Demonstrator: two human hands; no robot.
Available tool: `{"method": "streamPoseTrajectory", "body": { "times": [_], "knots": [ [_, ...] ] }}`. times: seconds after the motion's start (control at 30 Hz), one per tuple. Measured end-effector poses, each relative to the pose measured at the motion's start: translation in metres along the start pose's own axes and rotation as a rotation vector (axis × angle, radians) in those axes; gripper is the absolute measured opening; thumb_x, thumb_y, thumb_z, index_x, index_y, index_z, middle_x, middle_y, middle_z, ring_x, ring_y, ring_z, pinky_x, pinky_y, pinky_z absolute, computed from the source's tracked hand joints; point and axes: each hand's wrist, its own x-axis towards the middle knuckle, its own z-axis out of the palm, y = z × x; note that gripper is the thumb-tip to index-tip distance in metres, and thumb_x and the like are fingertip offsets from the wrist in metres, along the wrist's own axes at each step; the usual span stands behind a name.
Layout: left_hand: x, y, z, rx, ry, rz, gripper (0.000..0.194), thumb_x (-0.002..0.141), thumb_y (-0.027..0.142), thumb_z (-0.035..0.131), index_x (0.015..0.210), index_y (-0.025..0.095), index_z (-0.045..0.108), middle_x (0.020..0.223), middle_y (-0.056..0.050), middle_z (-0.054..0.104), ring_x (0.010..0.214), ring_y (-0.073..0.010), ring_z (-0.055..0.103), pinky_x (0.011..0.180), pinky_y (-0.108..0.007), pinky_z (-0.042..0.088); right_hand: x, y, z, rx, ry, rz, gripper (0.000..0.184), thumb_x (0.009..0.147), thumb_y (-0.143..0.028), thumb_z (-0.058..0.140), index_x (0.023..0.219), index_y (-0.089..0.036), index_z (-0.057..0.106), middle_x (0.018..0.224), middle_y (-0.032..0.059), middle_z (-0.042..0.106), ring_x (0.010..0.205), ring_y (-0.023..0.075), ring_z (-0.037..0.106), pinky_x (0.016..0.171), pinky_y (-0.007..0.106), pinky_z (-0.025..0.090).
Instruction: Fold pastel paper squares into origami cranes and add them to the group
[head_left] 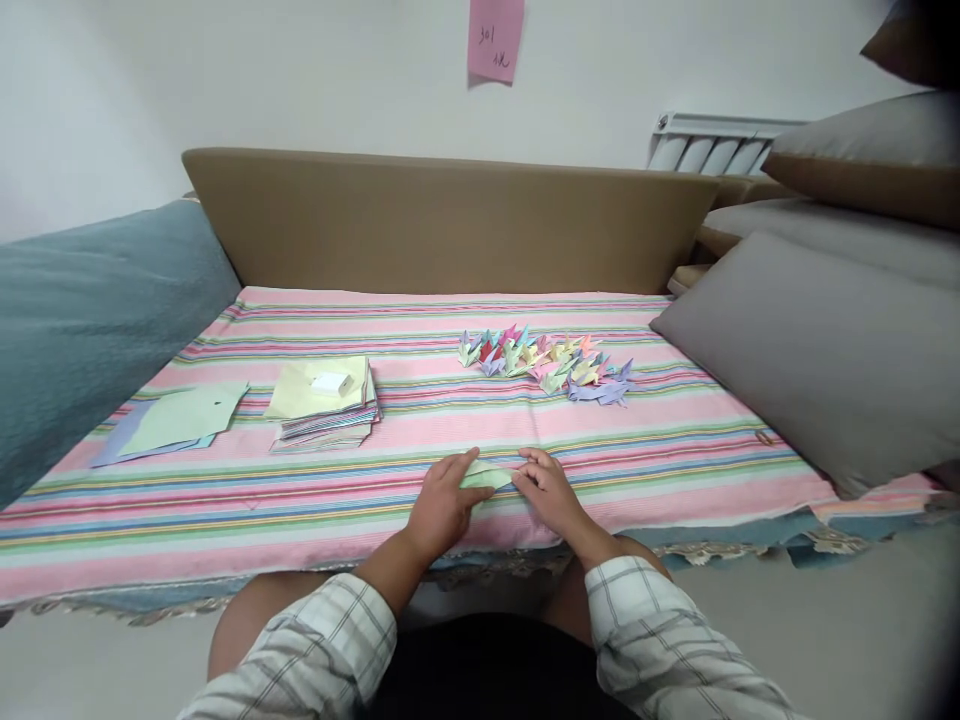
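A small pale green folded paper [486, 474] lies near the front edge of the striped cloth [420, 520]. My left hand [441, 505] pinches its left end with thumb and fingers closed on it. On the paper's right end my right hand [546, 487] presses with bent fingertips. Both sleeves are checked white.
A stack of coloured paper sheets [324, 408] with a small white object [331, 382] on top lies at the left middle. Loose green and purple sheets [174, 420] lie further left. Several folded paper cranes [546, 364] are at the back right. Grey cushions [825, 370] stand at the right.
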Motion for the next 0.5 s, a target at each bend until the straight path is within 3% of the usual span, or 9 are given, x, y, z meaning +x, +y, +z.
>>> {"method": "streamPoseTrajectory", "body": {
  "times": [0.13,0.33,0.5],
  "knots": [
    [0.001,0.000,-0.001,0.003,-0.012,-0.009,0.037,0.077,0.009,0.055,0.096,0.037,0.071,0.137,-0.002,0.045,0.115,-0.0262,0.045,0.093,-0.047,0.041,0.000,-0.002,0.002,0.006,0.035,0.025,0.023,0.080,-0.032,0.052,0.064,-0.021,0.064,0.114,0.0071,0.058,0.104,0.0245,0.051,0.093,0.043,0.040],
    [0.001,0.001,-0.001,0.015,-0.026,-0.027,0.036,0.078,0.010,0.057,0.098,0.037,0.070,0.136,-0.004,0.046,0.115,-0.0270,0.045,0.093,-0.047,0.041,-0.003,-0.008,0.008,-0.043,0.071,0.040,0.020,0.071,-0.040,0.063,0.077,-0.021,0.067,0.116,0.0091,0.057,0.107,0.0276,0.049,0.094,0.044,0.038],
    [0.000,0.002,-0.001,0.018,-0.026,-0.036,0.038,0.076,0.010,0.057,0.099,0.038,0.070,0.137,-0.004,0.045,0.115,-0.0279,0.045,0.093,-0.048,0.040,-0.003,-0.008,0.011,-0.016,0.065,0.099,0.019,0.073,-0.038,0.060,0.067,-0.021,0.065,0.119,0.0086,0.055,0.106,0.0271,0.048,0.093,0.043,0.039]
  ]
}}
